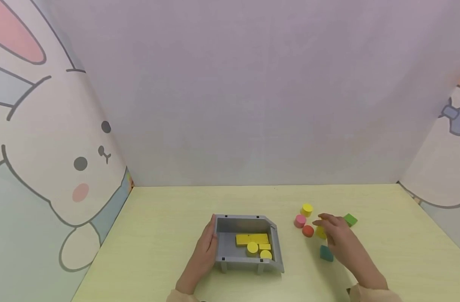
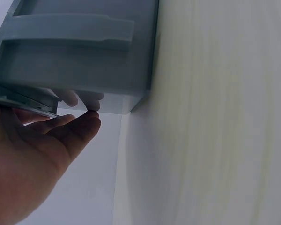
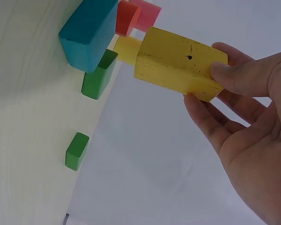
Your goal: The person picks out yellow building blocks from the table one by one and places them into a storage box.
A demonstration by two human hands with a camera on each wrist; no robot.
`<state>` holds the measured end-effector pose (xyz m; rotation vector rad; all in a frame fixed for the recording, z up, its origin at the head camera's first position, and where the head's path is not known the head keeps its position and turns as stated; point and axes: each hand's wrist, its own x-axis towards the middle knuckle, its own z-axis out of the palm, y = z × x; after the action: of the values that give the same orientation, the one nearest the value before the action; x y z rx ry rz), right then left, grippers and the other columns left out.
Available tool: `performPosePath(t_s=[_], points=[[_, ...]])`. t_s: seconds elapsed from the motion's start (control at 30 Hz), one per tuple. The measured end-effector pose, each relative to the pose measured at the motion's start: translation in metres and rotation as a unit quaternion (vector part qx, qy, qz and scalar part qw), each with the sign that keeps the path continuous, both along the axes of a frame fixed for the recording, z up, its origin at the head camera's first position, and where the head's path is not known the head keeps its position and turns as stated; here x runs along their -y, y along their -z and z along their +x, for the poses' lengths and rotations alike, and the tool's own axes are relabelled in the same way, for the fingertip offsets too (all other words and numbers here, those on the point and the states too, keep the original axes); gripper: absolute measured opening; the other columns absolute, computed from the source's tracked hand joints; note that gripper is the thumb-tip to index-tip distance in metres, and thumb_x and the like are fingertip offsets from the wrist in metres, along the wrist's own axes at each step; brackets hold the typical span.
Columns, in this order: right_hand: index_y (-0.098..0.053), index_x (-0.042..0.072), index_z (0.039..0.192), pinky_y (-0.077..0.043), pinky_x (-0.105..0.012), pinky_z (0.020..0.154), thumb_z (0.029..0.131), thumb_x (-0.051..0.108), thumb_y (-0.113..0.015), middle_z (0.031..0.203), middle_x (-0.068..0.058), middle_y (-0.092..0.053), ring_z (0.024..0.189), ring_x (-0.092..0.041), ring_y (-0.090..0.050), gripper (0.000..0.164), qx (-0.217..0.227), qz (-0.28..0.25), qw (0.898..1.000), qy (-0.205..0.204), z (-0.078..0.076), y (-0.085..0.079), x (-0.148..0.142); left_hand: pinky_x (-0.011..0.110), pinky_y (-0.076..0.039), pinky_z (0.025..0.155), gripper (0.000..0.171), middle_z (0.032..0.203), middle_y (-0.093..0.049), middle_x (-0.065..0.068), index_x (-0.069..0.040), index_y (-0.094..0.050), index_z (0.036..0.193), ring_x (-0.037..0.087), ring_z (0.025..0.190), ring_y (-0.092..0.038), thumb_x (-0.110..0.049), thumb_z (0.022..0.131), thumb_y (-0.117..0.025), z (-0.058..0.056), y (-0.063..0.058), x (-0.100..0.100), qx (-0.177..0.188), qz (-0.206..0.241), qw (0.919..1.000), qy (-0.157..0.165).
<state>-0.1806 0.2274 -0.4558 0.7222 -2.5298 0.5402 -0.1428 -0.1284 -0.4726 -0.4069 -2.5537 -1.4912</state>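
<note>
My left hand (image 1: pixel 206 248) holds the left side of a grey plastic bin (image 1: pixel 245 260). In the left wrist view its fingers touch the bin's wall below the rim; the thumb is mostly hidden. Inside the bin lie a long yellow block (image 1: pixel 248 239), a small yellow block (image 1: pixel 265 246) and two yellow cylinders (image 1: pixel 252 249). On the right, my right hand (image 1: pixel 339 237) pinches a yellow block (image 3: pixel 178 63) between thumb and fingers. That block has a dark spot on its face and is partly covered by the hand in the head view.
Around the right hand stand a teal block (image 1: pixel 326 253), a red cylinder (image 1: pixel 307 230), a pink cylinder (image 1: pixel 300 221) and a yellow cylinder (image 1: pixel 307 210). Two green blocks (image 3: pixel 77 151) show in the right wrist view. A pale curtain (image 1: pixel 267 105) hangs behind the table (image 1: pixel 169 226).
</note>
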Motion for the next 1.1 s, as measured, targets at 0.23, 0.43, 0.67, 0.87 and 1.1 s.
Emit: performPosePath(t_s=[0.23, 0.43, 0.67, 0.87, 1.1], points=[[-0.065, 0.006, 0.095, -0.056, -0.051, 0.072, 0.067, -0.021, -0.059, 0.107, -0.019, -0.061, 0.095, -0.034, -0.053, 0.039, 0.012, 0.004, 1.000, -0.006, 0.005, 0.000, 0.014, 0.058, -0.019, 0.110, 0.047, 0.148, -0.017, 0.027, 0.006, -0.012, 0.142, 0.037, 0.135, -0.014, 0.001, 0.097, -0.027, 0.002, -0.005, -0.001, -0.003, 0.006, 1.0000, 0.005], [-0.066, 0.008, 0.100, -0.056, -0.050, 0.072, 0.067, -0.021, -0.058, 0.106, -0.019, -0.062, 0.094, -0.032, -0.053, 0.046, -0.005, -0.001, 1.000, -0.017, 0.008, -0.002, 0.025, 0.056, -0.019, 0.111, 0.048, 0.151, -0.016, 0.021, -0.002, -0.011, 0.144, 0.032, 0.136, -0.013, -0.006, 0.099, -0.026, -0.004, 0.010, 0.003, -0.007, 0.004, 0.9999, 0.009], [-0.065, 0.007, 0.106, -0.058, -0.045, 0.069, 0.062, -0.024, -0.057, 0.106, -0.017, -0.062, 0.094, -0.029, -0.055, 0.054, -0.047, -0.001, 0.998, -0.046, 0.008, -0.001, 0.034, 0.055, -0.019, 0.111, 0.048, 0.151, -0.016, 0.019, -0.004, -0.010, 0.145, 0.031, 0.137, -0.013, -0.006, 0.100, -0.026, -0.006, 0.012, 0.003, -0.012, 0.008, 0.9998, 0.011], [-0.066, 0.006, 0.099, -0.057, -0.046, 0.072, 0.063, -0.023, -0.058, 0.108, -0.017, -0.062, 0.096, -0.029, -0.055, 0.046, -0.056, 0.001, 0.997, -0.055, 0.009, -0.004, 0.042, 0.056, -0.020, 0.110, 0.049, 0.150, -0.016, 0.022, 0.000, -0.010, 0.144, 0.033, 0.136, -0.013, -0.002, 0.098, -0.028, -0.007, 0.012, 0.004, -0.008, 0.002, 0.9999, 0.010], [-0.065, 0.006, 0.097, -0.058, -0.042, 0.069, 0.061, -0.024, -0.057, 0.108, -0.016, -0.062, 0.095, -0.029, -0.055, 0.047, -0.065, 0.009, 0.995, -0.069, 0.013, -0.011, 0.054, 0.059, -0.018, 0.110, 0.047, 0.147, -0.018, 0.030, 0.009, -0.012, 0.141, 0.040, 0.134, -0.014, 0.001, 0.097, -0.027, 0.005, -0.013, -0.002, 0.010, 0.012, 0.9999, 0.006]])
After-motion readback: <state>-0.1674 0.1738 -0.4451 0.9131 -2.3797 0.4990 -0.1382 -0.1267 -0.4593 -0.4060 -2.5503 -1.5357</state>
